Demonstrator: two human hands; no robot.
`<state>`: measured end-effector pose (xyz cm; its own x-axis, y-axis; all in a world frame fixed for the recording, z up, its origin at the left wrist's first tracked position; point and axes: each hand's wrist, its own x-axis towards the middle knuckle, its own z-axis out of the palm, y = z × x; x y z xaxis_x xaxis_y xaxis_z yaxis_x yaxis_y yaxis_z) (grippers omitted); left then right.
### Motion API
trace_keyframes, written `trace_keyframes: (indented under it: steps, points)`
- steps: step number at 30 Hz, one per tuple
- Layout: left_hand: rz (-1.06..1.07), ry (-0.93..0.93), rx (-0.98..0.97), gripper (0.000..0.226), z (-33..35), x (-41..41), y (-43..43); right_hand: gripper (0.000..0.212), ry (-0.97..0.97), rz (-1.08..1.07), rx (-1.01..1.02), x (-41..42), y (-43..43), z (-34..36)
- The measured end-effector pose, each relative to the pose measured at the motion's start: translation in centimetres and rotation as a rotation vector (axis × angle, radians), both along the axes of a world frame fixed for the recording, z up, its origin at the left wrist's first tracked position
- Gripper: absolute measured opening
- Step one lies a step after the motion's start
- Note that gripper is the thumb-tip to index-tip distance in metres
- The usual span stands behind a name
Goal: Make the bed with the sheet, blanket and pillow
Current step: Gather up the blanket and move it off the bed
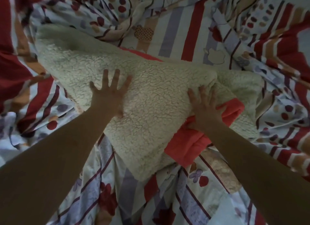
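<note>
A folded blanket (151, 97), cream fleece on one side and coral pink on the other, lies across the middle of the bed. My left hand (110, 92) presses flat on its fleece top, fingers spread. My right hand (203, 107) rests on the blanket's right part where the fleece meets the pink fold (187, 142), fingers straight and pointing up onto the fleece. Under the blanket lies a rumpled patterned sheet (192, 32) with red, lilac and tan stripes and dots. No pillow shows.
The patterned sheet (127, 196) covers the whole view and is bunched in folds at the top and on both sides. A dark red patch of fabric (11, 70) lies at the left edge.
</note>
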<state>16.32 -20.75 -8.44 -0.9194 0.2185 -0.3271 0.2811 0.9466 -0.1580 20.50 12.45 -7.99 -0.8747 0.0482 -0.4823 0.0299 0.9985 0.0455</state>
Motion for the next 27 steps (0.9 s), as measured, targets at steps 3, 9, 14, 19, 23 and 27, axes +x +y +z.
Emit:
trace_keyframes:
  steps: [3, 9, 14, 19, 23, 27]
  points:
    - [0.018, -0.039, 0.03, 0.154, -1.8, -1.0, 0.4, 0.143, -0.001, -0.014, -0.02, -0.7, 0.0, -2.2]
    - [0.079, -0.115, 0.084, 0.151, -5.1, -2.5, 1.7, 0.129, 0.033, -0.025, -0.061, -2.1, 0.1, -5.5]
    - [0.083, -0.229, 0.086, 0.152, -7.2, -4.2, 2.6, 0.116, 0.1, -0.023, -0.012, -3.2, -0.1, -8.2]
    - [0.019, -0.232, 0.064, 0.145, -8.6, -4.4, 2.7, 0.097, 0.135, -0.033, 0.034, -4.0, -0.3, -10.3]
    - [0.028, -0.258, 0.062, 0.139, -8.8, -5.1, 3.1, 0.079, 0.193, -0.016, 0.074, -4.4, -0.3, -10.8]
    - [-0.006, -0.216, 0.099, 0.12, -9.5, -4.9, 2.8, 0.062, 0.321, 0.017, 0.033, -5.2, -0.2, -11.1]
